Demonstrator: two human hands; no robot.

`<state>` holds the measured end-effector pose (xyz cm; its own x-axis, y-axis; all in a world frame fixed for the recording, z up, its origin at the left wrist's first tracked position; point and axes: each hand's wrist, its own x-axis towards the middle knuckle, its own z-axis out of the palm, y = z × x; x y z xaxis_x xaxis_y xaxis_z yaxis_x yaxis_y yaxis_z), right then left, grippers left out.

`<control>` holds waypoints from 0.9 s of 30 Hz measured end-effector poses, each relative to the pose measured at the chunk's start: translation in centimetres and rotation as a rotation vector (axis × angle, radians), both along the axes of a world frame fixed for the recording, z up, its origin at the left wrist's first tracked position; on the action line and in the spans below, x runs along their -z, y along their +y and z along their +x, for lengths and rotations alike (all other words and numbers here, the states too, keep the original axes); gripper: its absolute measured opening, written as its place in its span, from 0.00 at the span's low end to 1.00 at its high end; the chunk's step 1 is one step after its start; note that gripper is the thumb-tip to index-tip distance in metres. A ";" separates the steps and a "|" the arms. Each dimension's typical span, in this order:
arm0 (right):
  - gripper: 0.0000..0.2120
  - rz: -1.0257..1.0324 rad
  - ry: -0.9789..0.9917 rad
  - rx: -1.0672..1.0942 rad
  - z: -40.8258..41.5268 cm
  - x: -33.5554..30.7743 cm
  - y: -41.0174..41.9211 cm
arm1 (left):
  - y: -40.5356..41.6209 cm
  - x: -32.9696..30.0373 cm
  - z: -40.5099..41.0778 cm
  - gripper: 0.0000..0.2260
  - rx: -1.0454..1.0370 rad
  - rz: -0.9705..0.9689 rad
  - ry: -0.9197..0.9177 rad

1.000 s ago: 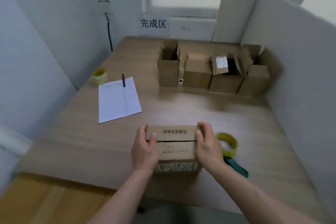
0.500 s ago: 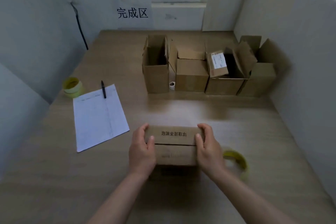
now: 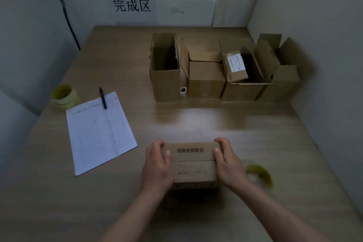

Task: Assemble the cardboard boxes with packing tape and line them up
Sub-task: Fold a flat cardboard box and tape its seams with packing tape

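Nothing has shifted: my left hand (image 3: 157,165) and right hand (image 3: 228,163) still clasp the small brown printed cardboard box (image 3: 193,162) by its ends, fingers curled over its far edge, on the wooden worktop (image 3: 216,124).

Wall sign (image 3: 132,5): 完成区. Top flap of near cardboard box (image 3: 193,160): 泡沫全部取出; second printed line below, illegible. White label (image 3: 235,62) on far box flap: unreadable.

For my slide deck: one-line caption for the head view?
Both hands, left hand and right hand, grip a closed cardboard box; four open boxes line the far table.
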<state>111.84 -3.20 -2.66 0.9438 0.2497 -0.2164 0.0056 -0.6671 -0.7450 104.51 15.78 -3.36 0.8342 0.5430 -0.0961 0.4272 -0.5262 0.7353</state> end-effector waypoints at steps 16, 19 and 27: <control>0.23 -0.249 -0.301 -0.237 1.8 -0.6 -13.2 | -4.2 -0.9 -0.1 0.30 0.603 0.654 0.220; 0.24 -0.549 -0.296 -0.629 1.3 0.9 -18.1 | -4.1 -0.9 -0.1 0.30 0.598 0.665 0.198; 0.11 -0.362 -0.197 -0.511 2.3 2.2 -18.0 | -4.2 -1.7 -0.1 0.39 0.596 0.596 0.228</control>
<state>114.13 -21.23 -4.88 0.7564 0.6208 -0.2059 0.5017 -0.7527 -0.4264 104.39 11.58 -1.67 0.9903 0.0352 -0.1345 0.0614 -0.9786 0.1964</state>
